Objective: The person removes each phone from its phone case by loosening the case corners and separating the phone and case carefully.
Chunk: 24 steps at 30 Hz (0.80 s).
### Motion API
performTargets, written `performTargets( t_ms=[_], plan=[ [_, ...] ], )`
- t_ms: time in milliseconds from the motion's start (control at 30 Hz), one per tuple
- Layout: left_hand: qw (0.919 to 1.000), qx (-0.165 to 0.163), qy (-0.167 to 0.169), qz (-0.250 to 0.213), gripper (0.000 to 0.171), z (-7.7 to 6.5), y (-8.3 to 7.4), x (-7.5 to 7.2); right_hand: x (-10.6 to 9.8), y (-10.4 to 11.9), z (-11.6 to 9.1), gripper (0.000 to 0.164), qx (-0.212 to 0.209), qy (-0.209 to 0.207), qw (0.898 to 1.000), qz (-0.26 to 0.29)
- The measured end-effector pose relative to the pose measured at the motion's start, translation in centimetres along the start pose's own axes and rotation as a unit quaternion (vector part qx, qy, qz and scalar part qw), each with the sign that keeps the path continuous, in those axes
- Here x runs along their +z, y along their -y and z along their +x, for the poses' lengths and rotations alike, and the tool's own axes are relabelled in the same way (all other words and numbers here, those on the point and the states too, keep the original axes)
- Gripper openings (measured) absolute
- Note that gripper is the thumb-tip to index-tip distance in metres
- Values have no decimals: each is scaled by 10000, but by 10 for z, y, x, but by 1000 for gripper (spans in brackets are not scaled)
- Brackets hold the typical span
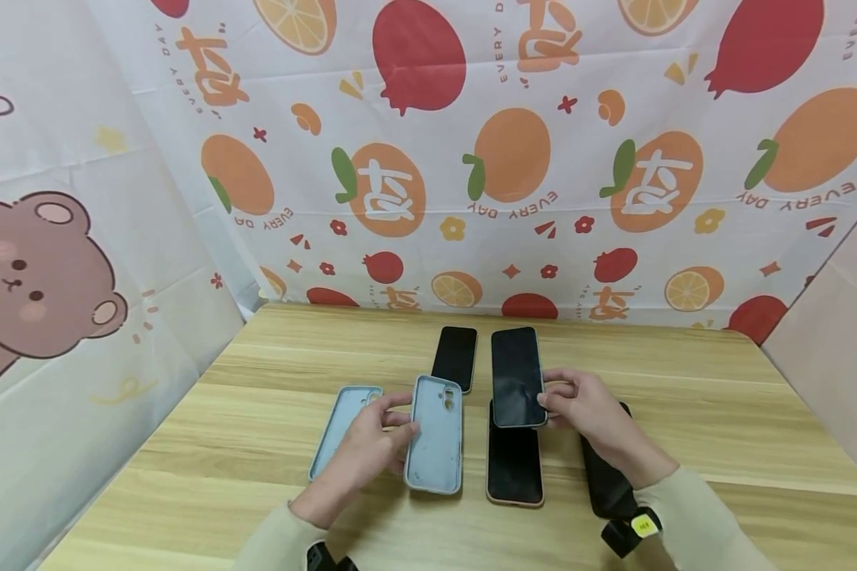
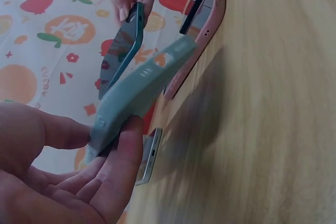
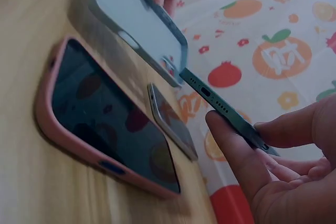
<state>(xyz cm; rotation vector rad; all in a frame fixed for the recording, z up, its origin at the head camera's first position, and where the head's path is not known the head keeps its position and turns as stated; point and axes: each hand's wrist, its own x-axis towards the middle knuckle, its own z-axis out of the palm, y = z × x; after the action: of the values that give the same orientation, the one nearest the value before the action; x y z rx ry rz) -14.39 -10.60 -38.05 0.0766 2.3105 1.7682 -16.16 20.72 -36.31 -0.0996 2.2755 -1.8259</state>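
Observation:
My left hand (image 1: 373,440) pinches a light blue phone case (image 1: 434,436) by its left edge, raised over the table with its hollow inner side facing me. In the left wrist view, thumb and fingers grip one end of this case (image 2: 142,82). My right hand (image 1: 589,408) holds a dark-screened phone (image 1: 518,377) by its lower right edge, tilted up. Its bottom edge, with the charging port, shows in the right wrist view (image 3: 220,100). Below it lies a phone in a pink case (image 1: 515,472), partly covered in the head view.
A second light blue case (image 1: 339,424) lies at left, partly behind my left hand. Another black-screened phone (image 1: 455,357) lies farther back. Under my right forearm is a black phone (image 1: 603,484). The wooden table (image 1: 257,381) meets a fruit-printed cloth (image 1: 428,262) behind.

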Motion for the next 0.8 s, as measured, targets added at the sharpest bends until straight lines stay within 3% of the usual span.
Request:
performTargets(
  t_ms=[500,667,800],
  plan=[
    [9992,-51,-131,385,47,2,5,-1,-13,-6,44,50,355,-57,9993,41],
    [9951,87,-308,940,47,4,7,1,-13,-6,58,47,453,-18,9989,91],
    [9908,211,-235,1319,51,3,7,3,-14,-8,67,47,532,-8,9985,151]
  ],
)
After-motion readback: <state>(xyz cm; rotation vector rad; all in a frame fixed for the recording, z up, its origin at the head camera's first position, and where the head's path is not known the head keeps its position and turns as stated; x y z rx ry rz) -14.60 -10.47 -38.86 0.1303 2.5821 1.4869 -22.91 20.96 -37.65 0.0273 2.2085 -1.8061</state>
